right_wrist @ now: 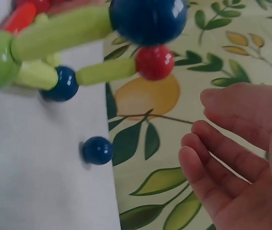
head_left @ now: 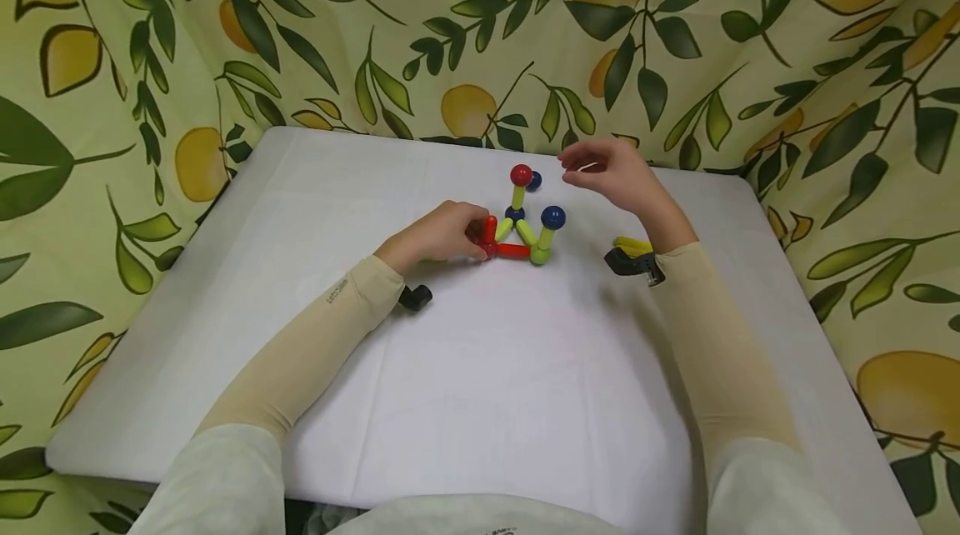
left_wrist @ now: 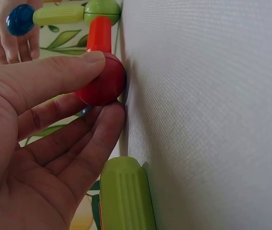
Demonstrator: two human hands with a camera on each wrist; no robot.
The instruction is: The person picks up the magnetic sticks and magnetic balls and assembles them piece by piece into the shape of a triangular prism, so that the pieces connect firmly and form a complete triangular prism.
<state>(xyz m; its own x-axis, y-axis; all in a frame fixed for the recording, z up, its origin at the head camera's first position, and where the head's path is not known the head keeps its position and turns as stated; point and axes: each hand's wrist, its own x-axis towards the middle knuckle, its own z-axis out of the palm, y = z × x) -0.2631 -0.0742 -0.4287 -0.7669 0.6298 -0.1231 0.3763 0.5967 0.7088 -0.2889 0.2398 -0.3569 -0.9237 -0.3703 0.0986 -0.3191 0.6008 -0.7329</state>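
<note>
My left hand (head_left: 450, 231) pinches a red ball (left_wrist: 104, 81) at one corner of a ball-and-stick toy frame, thumb and fingertips on opposite sides of it. From that corner a red stick (head_left: 514, 251) runs to a green ball (head_left: 539, 255), and another red stick stands up. A green stick rises from the green ball with a dark blue ball (head_left: 552, 217) on top. At the back corner another upright green stick carries a red ball (head_left: 521, 175). Raised at the right, my right hand (head_left: 615, 172) holds nothing, its fingers loosely bent.
A loose dark blue ball (right_wrist: 97, 150) lies near the table's far edge, behind the frame. Yellow sticks (head_left: 633, 246) lie by the right wrist. A green stick (left_wrist: 126, 191) lies beside the left hand. A patterned curtain (head_left: 465, 35) surrounds the white table (head_left: 480, 385).
</note>
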